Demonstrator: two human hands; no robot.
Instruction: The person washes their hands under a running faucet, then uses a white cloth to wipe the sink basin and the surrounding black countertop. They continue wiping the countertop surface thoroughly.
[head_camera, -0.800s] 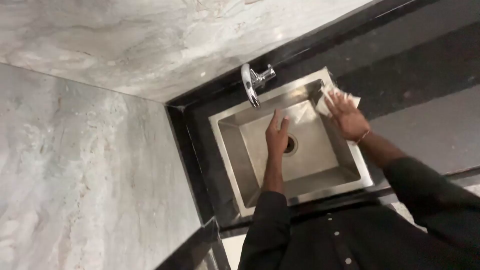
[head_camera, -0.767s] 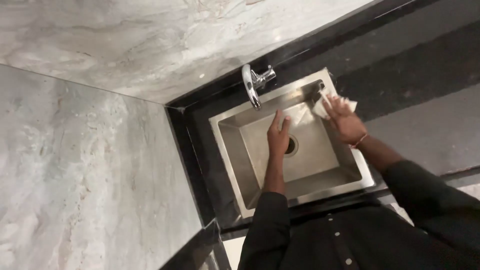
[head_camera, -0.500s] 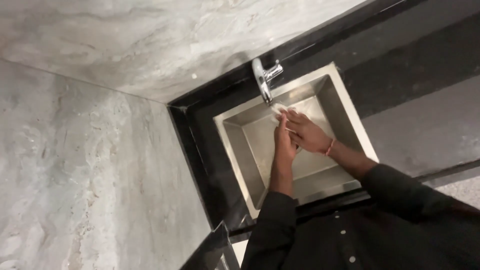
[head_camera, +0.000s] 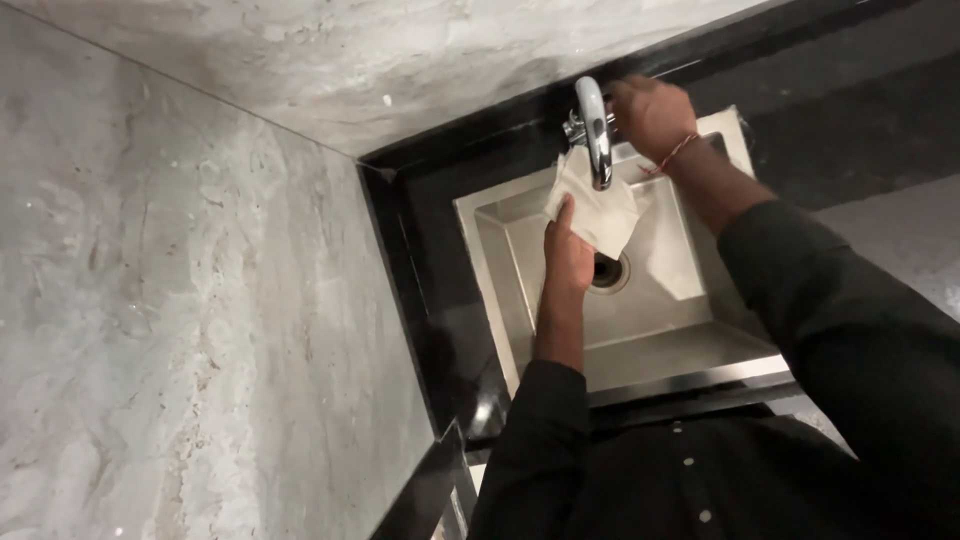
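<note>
Over steel sink (head_camera: 520, 300), under chrome tap (head_camera: 597, 135): left hand (head_camera: 568, 255) closed on white cloth (head_camera: 598, 210), cloth held up just below spout, above drain (head_camera: 607, 272). Right hand (head_camera: 652, 112) curled about tap base at back rim, red thread at wrist. Black counter (head_camera: 420, 230) around, marble wall (head_camera: 180, 300) left.

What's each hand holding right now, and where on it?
The left hand holds a white cloth by its lower edge, under the chrome tap. The right hand is on the tap's base, at its handle; its exact grip cannot be told.
</note>
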